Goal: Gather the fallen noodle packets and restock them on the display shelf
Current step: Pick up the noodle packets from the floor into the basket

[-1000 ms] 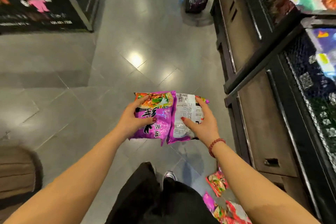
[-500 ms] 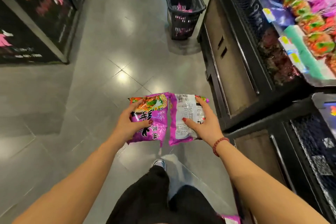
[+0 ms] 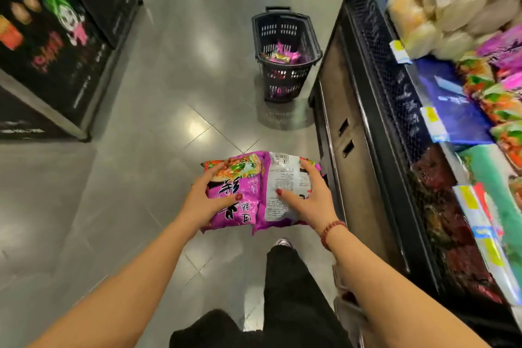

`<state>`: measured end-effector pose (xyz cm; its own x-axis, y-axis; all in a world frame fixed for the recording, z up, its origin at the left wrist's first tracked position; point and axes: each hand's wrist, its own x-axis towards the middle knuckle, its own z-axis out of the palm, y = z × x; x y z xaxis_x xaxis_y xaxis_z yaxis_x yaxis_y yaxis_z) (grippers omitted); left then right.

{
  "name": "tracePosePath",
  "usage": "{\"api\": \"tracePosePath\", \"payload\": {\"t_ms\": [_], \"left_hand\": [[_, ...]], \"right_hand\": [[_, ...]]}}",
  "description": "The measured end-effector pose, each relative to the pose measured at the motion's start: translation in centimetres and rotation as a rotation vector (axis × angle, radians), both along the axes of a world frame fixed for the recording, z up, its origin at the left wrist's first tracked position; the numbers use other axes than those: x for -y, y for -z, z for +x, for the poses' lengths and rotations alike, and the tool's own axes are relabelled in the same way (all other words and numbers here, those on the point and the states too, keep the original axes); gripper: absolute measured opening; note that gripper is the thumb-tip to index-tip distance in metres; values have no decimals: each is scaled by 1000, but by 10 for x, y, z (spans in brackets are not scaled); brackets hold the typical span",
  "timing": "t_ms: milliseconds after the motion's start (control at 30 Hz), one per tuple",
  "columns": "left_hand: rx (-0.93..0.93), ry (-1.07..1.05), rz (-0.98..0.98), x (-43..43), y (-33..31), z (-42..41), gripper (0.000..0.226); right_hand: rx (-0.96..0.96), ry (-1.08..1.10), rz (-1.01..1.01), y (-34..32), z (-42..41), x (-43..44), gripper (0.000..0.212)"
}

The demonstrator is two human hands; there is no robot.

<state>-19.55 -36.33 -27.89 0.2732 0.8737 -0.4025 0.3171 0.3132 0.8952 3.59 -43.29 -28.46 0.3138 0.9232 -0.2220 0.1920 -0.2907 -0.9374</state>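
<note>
Noodle packets [image 3: 245, 206], two purple ones side by side, sit gripped by curled fingers [image 3: 216, 174], one in the left hand [image 3: 207, 202], one in the right hand [image 3: 312, 200], above the floor [image 3: 135, 178] beside the display shelf [image 3: 395, 99]. Gathering seems underway; shelving is not yet done, and the basket [image 3: 282, 85] holds more.

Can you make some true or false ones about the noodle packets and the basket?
The left hand and the right hand hold one packet each. True.
The left packet shows its white back. False: the right packet does.
The black basket is empty. False: purple packets lie in it.
The red bracelet is on the right wrist. True.
</note>
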Motion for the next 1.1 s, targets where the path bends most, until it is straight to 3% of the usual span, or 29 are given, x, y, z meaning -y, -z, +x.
{"api": "tracePosePath", "payload": {"t_ms": [300,767,1100], "left_hand": [[-29,-26,15,-155,-6,95,73],[-25,48,32,-478,6,150,75],[-22,145,-8,-655,3,215,72]], "right_hand": [[34,-69,-26,-3,99,-163,78],[74,-5,-35,1,146,-469,78],[-39,74,-73,6,207,-622,73]]}}
